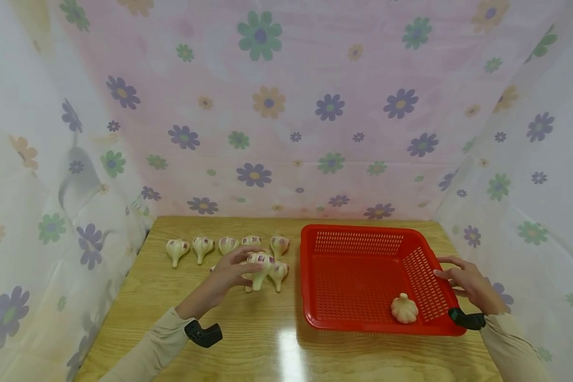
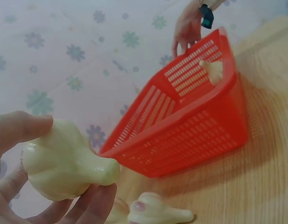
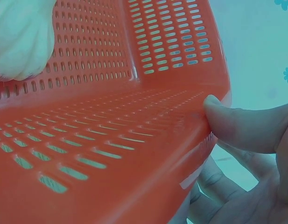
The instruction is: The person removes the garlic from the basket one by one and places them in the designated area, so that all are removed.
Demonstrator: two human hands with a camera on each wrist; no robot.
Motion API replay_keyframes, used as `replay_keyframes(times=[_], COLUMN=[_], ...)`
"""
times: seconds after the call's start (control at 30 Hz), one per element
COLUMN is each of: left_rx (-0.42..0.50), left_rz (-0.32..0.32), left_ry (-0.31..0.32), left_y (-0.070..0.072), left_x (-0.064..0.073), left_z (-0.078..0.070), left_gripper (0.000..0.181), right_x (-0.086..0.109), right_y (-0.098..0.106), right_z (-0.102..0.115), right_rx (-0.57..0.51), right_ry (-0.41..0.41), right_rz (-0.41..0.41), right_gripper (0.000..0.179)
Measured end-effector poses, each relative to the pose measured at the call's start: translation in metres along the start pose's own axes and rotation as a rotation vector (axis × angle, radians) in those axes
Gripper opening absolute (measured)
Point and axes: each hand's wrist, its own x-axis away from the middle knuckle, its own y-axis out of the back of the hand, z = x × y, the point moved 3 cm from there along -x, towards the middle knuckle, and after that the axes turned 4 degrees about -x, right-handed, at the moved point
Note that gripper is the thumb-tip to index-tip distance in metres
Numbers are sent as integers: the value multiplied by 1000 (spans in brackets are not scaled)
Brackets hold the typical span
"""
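My left hand [image 1: 224, 275] holds a garlic bulb [image 2: 64, 161] between thumb and fingers, raised over the table; its stem points away from the palm in the left wrist view. Several more garlic bulbs with purple streaks, among them one bulb [image 1: 176, 250] at the far left, lie on the table beneath and behind this hand. To the right is a red perforated plastic basket [image 1: 306, 281]. One paler garlic bulb [image 1: 404, 309] lies in its near right part. My right hand [image 1: 468, 285] grips the basket's right rim, thumb [image 3: 242, 126] on top and fingers outside below.
The wooden table [image 1: 248, 345] reaches toward me in front of the basket. Flower-print cloth [image 1: 296, 143] hangs behind it and along both sides. A dark device [image 1: 203, 334] is strapped on each wrist.
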Motion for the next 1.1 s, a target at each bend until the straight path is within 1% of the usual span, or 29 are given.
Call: replay_keyframes(times=[0.17,0.3,0.43,0.5,0.57,0.73,0.8,0.9,1.1], left_rx=[31,39,8,-9,-13,29,38,30,14], left_rz=[9,-12,-45,-52,-45,-55,-74,-85,-90], left_ry=[-12,20,43,41,34,24,28,34,37], left_y=[8,15,21,25,28,39,43,49,61], left_x=[1,2,3,4,4,7,9,11,15], left_z=[2,4,4,5,5,7,7,8,12], left_gripper=[54,55,59,59,58,52,53,56,60], right_x=[0,0,-1,-1,-1,-1,-2,-3,-6], right_y=[0,1,1,2,2,2,1,2,3], right_z=[0,-1,-2,-2,-3,-4,-4,-4,-6], right_rx=[4,2,2,3,1,-12,-16,-12,4], right_ry=[1,-6,-12,-17,-22,-13,-6,-14,-36], right_rz=[0,-4,-9,-12,-14,-9,-8,-7,-12], right_gripper=[70,70,71,71,71,71,71,71,71])
